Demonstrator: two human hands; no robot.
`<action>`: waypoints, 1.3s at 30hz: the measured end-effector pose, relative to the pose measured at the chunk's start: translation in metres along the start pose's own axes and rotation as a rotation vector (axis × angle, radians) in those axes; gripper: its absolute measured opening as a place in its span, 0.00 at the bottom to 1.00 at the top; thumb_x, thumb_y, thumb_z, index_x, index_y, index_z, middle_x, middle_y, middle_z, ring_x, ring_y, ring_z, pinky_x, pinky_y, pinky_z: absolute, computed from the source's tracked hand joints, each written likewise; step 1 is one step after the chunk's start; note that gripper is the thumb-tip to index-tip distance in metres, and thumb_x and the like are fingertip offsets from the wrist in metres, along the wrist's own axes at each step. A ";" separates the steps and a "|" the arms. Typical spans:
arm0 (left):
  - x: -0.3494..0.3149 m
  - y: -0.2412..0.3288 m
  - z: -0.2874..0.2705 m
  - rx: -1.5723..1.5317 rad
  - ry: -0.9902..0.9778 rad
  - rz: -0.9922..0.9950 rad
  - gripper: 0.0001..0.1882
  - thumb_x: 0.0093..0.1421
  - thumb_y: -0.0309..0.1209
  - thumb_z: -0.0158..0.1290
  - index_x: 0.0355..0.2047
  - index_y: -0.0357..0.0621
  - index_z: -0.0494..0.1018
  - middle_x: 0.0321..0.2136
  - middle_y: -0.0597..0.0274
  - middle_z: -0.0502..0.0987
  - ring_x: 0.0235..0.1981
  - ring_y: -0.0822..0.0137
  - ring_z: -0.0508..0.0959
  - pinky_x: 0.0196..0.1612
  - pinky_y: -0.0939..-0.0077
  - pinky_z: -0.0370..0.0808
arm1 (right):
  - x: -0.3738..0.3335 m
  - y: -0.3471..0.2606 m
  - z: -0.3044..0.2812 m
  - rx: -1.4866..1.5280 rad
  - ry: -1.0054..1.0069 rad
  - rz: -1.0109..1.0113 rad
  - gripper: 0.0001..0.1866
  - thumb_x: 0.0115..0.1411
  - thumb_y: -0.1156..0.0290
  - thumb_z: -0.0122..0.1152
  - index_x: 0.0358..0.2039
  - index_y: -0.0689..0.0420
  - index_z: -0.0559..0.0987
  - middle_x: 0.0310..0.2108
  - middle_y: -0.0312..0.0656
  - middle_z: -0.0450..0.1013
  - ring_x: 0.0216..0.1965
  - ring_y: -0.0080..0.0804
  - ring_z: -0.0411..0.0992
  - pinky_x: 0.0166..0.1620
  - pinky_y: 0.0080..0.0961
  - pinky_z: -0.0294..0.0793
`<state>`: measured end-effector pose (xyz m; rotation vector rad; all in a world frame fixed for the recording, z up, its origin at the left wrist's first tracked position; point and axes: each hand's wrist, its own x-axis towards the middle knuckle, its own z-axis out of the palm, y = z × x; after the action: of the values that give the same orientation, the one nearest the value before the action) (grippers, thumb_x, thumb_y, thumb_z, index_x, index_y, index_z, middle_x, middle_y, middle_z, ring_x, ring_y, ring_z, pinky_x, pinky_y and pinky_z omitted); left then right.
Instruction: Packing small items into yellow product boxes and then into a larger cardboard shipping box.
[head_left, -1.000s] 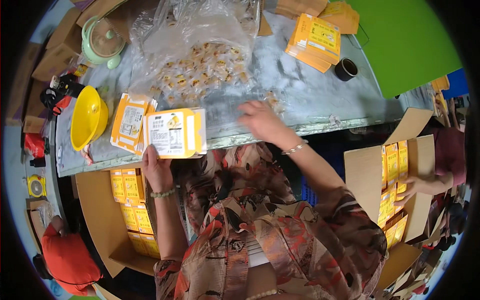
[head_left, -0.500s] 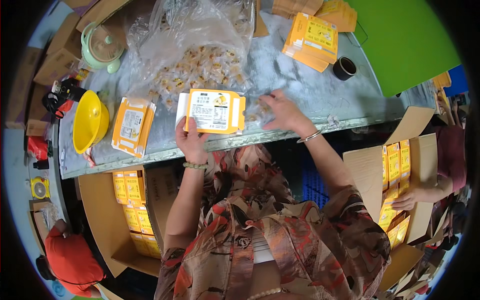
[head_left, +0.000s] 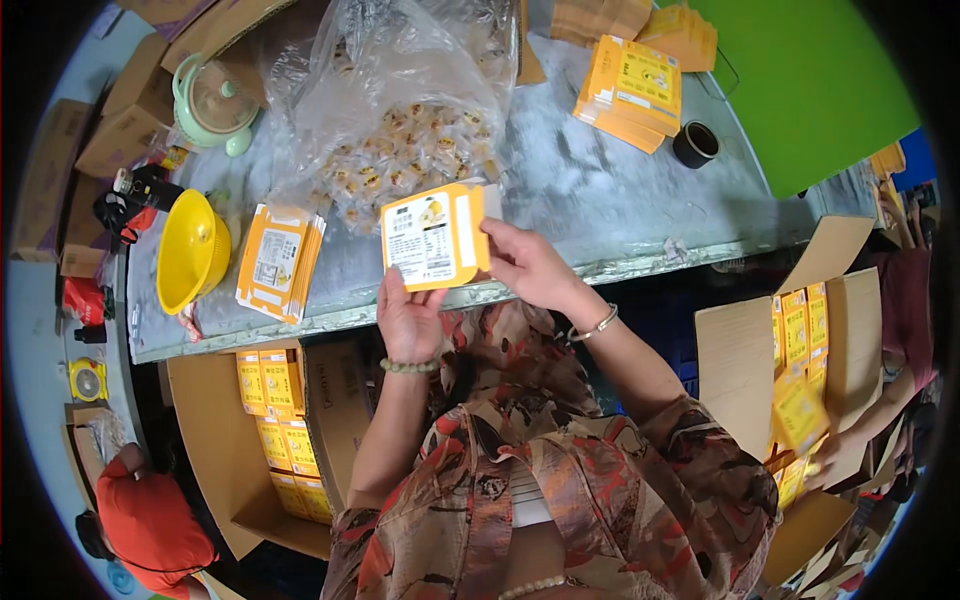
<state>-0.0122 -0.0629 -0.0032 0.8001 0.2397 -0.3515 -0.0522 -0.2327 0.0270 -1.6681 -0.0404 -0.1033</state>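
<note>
A flat yellow-and-white carton [head_left: 430, 240] with a printed panel is held above the table's near edge. My left hand [head_left: 410, 325] grips its lower left part, closed, with the thumb on the printed face. At the carton's right end my right hand [head_left: 530, 262] is closed on the side by the flap; some of its fingers are hidden behind. Just beyond lies a heap of small clear-wrapped pieces [head_left: 410, 160], spilling from a large clear plastic bag [head_left: 370, 60]. To the left of my hands rests a stack of flat yellow cartons [head_left: 280, 262].
On the table stand a yellow basket [head_left: 192, 252], a green lidded pot [head_left: 212, 105], a dark cup [head_left: 695, 144] and more flat cartons [head_left: 630, 90]. Boxes of packed yellow cartons [head_left: 285, 430] sit below, left and right. A co-worker's hand [head_left: 822, 462] works in the right box.
My right hand has moved left from the table to the carton's end; the packets it held no longer show. The carton has tilted. At right, the co-worker's hand has moved, with a yellow carton blurred beside it.
</note>
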 end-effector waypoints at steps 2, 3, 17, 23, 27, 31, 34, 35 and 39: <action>-0.007 0.015 -0.009 -0.045 0.011 0.010 0.17 0.56 0.38 0.40 0.40 0.40 0.62 0.35 0.59 0.70 0.37 0.65 0.71 0.38 0.68 0.72 | 0.010 -0.007 -0.014 0.014 0.125 -0.017 0.17 0.50 0.79 0.48 0.43 0.65 0.63 0.32 0.39 0.68 0.37 0.25 0.66 0.38 0.19 0.67; -0.011 0.023 -0.016 -0.088 0.024 0.014 0.17 0.56 0.39 0.39 0.41 0.41 0.62 0.35 0.60 0.70 0.37 0.66 0.71 0.38 0.69 0.72 | 0.019 -0.008 -0.023 0.032 0.254 -0.028 0.18 0.49 0.78 0.50 0.42 0.63 0.64 0.30 0.40 0.68 0.36 0.28 0.67 0.38 0.21 0.67; -0.015 0.049 -0.043 0.125 0.090 0.168 0.14 0.55 0.35 0.41 0.37 0.38 0.63 0.30 0.57 0.72 0.29 0.66 0.74 0.29 0.69 0.75 | 0.028 0.057 -0.053 -0.934 0.057 -0.333 0.16 0.39 0.70 0.58 0.33 0.51 0.72 0.43 0.46 0.59 0.46 0.42 0.56 0.47 0.29 0.56; -0.005 0.047 -0.044 0.168 0.052 0.169 0.15 0.56 0.35 0.40 0.38 0.37 0.62 0.32 0.55 0.71 0.31 0.64 0.74 0.30 0.70 0.75 | 0.002 0.039 -0.102 -0.702 -0.079 -0.157 0.17 0.38 0.77 0.57 0.32 0.52 0.73 0.50 0.45 0.55 0.50 0.43 0.54 0.51 0.29 0.54; -0.004 0.043 -0.036 0.200 0.037 0.165 0.14 0.56 0.34 0.41 0.38 0.37 0.62 0.33 0.55 0.71 0.31 0.64 0.74 0.30 0.69 0.75 | -0.001 0.030 -0.135 -0.561 0.012 -0.146 0.28 0.34 0.71 0.62 0.41 0.53 0.68 0.48 0.47 0.55 0.49 0.42 0.56 0.50 0.29 0.55; 0.000 0.035 -0.017 0.228 0.069 0.212 0.13 0.55 0.32 0.43 0.40 0.41 0.62 0.32 0.59 0.70 0.30 0.68 0.73 0.28 0.73 0.76 | -0.003 0.021 -0.127 -0.830 -0.065 0.167 0.43 0.27 0.62 0.66 0.48 0.55 0.60 0.45 0.50 0.55 0.46 0.46 0.58 0.48 0.27 0.59; 0.015 0.021 0.002 0.291 0.053 0.246 0.14 0.55 0.32 0.43 0.41 0.41 0.62 0.32 0.61 0.70 0.30 0.69 0.73 0.28 0.76 0.75 | -0.004 0.019 -0.108 -0.881 -0.121 0.204 0.46 0.25 0.61 0.66 0.49 0.56 0.58 0.44 0.52 0.55 0.44 0.47 0.58 0.46 0.27 0.60; 0.022 0.016 0.006 0.329 0.048 0.268 0.14 0.55 0.32 0.43 0.41 0.41 0.62 0.32 0.61 0.69 0.30 0.71 0.73 0.27 0.77 0.75 | -0.002 0.019 -0.101 -0.877 -0.133 0.208 0.45 0.25 0.62 0.66 0.48 0.56 0.59 0.43 0.52 0.55 0.43 0.48 0.58 0.46 0.27 0.61; 0.042 0.003 0.007 0.475 0.049 0.276 0.13 0.55 0.32 0.43 0.40 0.41 0.62 0.31 0.60 0.71 0.28 0.69 0.74 0.25 0.77 0.75 | 0.006 0.026 -0.085 -0.849 -0.099 0.251 0.43 0.26 0.65 0.66 0.47 0.56 0.60 0.42 0.52 0.56 0.43 0.46 0.59 0.45 0.28 0.62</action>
<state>0.0282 -0.0750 -0.0106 1.2956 0.0876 -0.1255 -0.0475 -0.3201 0.0096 -2.5086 0.1597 0.1801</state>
